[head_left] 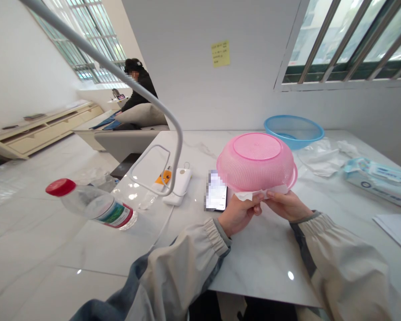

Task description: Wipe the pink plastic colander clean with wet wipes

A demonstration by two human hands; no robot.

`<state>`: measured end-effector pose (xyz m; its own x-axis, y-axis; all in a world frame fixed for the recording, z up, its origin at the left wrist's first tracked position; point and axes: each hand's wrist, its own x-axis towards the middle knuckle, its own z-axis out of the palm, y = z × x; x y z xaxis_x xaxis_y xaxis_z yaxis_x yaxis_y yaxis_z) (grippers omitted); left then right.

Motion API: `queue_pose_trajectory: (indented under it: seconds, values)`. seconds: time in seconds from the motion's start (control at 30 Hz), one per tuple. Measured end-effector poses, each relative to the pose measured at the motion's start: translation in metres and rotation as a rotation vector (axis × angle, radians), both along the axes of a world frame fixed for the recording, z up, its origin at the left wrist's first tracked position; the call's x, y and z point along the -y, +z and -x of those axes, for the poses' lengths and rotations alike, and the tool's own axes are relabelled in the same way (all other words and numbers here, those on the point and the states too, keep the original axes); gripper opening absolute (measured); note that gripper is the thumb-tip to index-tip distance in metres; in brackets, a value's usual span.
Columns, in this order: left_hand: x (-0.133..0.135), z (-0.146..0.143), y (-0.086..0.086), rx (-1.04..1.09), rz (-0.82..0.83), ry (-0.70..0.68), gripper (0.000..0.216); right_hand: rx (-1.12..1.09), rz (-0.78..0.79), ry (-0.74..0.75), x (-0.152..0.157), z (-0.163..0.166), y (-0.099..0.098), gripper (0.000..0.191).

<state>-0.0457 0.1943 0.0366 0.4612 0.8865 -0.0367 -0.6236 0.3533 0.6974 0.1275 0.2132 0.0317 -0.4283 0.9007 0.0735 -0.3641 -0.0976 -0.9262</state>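
Note:
A pink plastic colander [260, 171] is turned with its base up and its near rim towards me. Along that rim runs a thin white wipe [278, 189], folded over the edge. My left hand [239, 214] pinches the wipe and rim near the middle of the near side. Right beside it, my right hand [289, 206] is closed on the same rim, its thumb on the wipe. The fingers under the rim are partly hidden. Whether the colander's far side touches the table cannot be seen.
Behind stands a blue basin [294, 131]. Crumpled clear plastic [327, 156] and a wipes pack [381, 178] lie right. Left are a phone [216, 191], a white power bank [178, 187], a red-capped bottle [96, 207] and a curved white stand [178, 133]. A person [142, 89] sits beyond.

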Motion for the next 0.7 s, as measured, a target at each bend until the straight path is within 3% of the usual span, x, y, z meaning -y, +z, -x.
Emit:
queue_pose_trajectory:
  seconds: [0.13, 0.27, 0.4, 0.5, 0.6, 0.7]
  values:
    - [0.000, 0.000, -0.004, -0.015, -0.052, -0.052, 0.044, -0.095, 0.070, -0.128, -0.002, -0.006, 0.004, 0.028]
    - [-0.002, 0.005, -0.005, 0.011, -0.056, -0.024, 0.048, -0.242, 0.106, -0.398, -0.011, -0.029, 0.008, 0.039]
    - [-0.004, 0.009, -0.004, 0.069, 0.026, 0.044, 0.047, -0.261, 0.270, -0.704, -0.026, -0.064, 0.008, 0.024]
    - [-0.003, 0.008, -0.006, 0.063, 0.033, 0.019, 0.049, -0.205, 0.430, -0.674, -0.037, -0.079, 0.003, 0.017]
    - [0.000, 0.005, -0.010, -0.025, -0.020, -0.097, 0.050, -0.173, 0.387, -0.752, -0.044, -0.079, -0.003, 0.012]
    - [0.001, 0.001, -0.014, -0.058, -0.032, -0.125, 0.050, -0.209, 0.377, -0.769, -0.047, -0.073, -0.006, 0.009]
